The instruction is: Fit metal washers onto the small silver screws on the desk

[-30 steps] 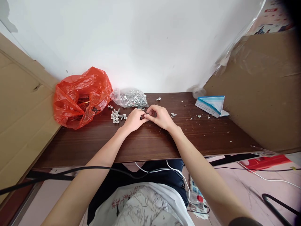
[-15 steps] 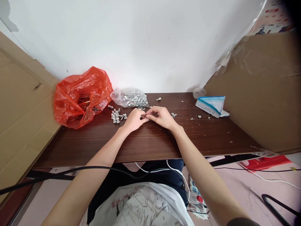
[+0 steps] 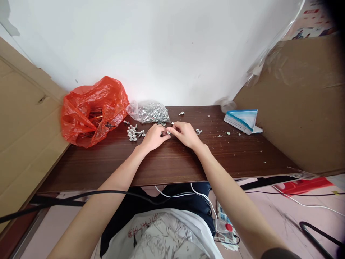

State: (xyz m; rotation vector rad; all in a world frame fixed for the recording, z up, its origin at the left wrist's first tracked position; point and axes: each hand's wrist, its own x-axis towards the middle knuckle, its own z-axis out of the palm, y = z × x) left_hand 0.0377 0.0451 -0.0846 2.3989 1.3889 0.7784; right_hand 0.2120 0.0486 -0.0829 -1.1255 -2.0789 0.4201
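Note:
Both hands meet over the middle of the dark wooden table [image 3: 172, 162]. Between the thumb and fingers of my left hand [image 3: 155, 136] is a small shiny bolt [image 3: 168, 133], mostly covered. My right hand [image 3: 187, 133] is curled around the same bolt from the other side, its thumb at the top. Left of my hands, a cluster of bolts [image 3: 132, 133] stands mostly head down. Just beyond my fingertips lie a few washers [image 3: 161, 123] and another small metal piece.
A clear bag of metal hardware [image 3: 153, 112] lies against the wall, beside an open red plastic bag [image 3: 94, 111]. One bolt [image 3: 182, 113] lies behind my right hand, small metal parts [image 3: 198, 131] to its right. Farther right is a blue-and-white packet [image 3: 241, 121]. Cardboard [image 3: 299, 104] borders the table.
My right thumb has shifted up and my right fingers have changed their hold, so the bolt's shiny end shows more. My left hand stays in place.

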